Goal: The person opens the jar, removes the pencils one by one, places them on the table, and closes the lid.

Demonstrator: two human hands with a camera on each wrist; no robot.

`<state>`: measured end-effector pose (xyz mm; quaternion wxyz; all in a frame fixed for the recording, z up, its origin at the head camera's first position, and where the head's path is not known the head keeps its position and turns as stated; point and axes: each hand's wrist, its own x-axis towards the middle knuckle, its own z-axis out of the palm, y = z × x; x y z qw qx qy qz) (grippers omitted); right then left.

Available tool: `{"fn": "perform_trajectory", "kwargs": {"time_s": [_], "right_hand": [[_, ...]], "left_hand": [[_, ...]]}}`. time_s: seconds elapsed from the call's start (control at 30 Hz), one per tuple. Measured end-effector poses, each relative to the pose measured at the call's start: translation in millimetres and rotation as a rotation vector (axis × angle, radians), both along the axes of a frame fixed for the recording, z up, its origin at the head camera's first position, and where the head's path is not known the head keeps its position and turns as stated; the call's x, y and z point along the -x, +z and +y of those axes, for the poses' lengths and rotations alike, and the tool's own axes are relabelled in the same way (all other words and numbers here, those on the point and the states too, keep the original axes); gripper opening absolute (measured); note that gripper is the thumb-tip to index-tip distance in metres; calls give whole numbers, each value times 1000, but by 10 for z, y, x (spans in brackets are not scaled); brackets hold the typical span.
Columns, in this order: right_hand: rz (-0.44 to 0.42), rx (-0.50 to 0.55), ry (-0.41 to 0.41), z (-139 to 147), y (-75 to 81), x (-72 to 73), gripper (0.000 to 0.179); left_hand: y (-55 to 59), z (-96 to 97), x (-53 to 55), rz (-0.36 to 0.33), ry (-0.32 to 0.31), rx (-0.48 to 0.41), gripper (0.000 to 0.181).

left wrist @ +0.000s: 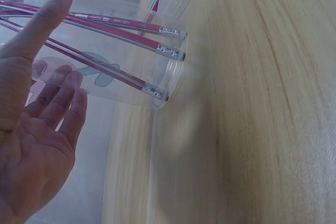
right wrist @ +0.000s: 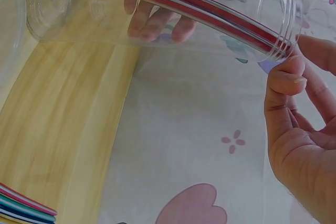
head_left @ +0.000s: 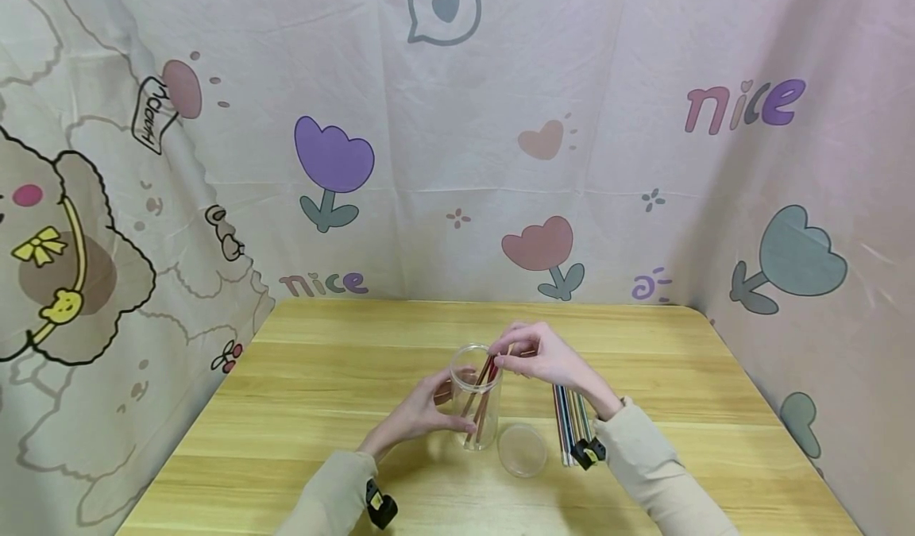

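A clear cylindrical jar (head_left: 463,418) stands upright on the table, and my left hand (head_left: 422,407) grips its side, thumb in front and fingers behind. Inside it lean red pencils (left wrist: 113,23), their metal-capped eraser ends down at the jar's base in the left wrist view. At the rim, my right hand (head_left: 539,353) pinches the upper ends of the red pencils between thumb and index finger. The right wrist view has these pencils (right wrist: 210,11) running the jar's length up to the fingertips. Exactly which pencils are pinched is hard to tell.
A round clear lid (head_left: 523,450) lies on the table just right of the jar. Several pencils (head_left: 565,421) of various colours lie side by side under the right forearm. The wooden table (head_left: 322,345) ends at a printed cloth backdrop (head_left: 443,242).
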<state>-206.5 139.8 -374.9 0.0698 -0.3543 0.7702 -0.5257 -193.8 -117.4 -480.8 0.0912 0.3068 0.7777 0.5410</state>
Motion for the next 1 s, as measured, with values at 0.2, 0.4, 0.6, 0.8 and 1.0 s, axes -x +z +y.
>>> {"fn": "perform_trajectory", "kwargs": {"time_s": [0.2,0.4,0.6,0.8,1.0], "right_hand": [[1,-5,-2,7,1,6,16],[17,6,-30,13,-11,13,14],[-11,21,-21,-3,-10,32,13],[-7,-4,-19,-34,14,34,12],[-3,-32,6,-30,54,40,14]], "left_hand": [[-9,-2,1,2,1,-1,85],[-3,-4,-1,-7,10,6,86],[2,-10,0,-6,10,5,84],[1,-10,1,-2,11,11,83],[5,-10,-4,2,11,2,84]]}}
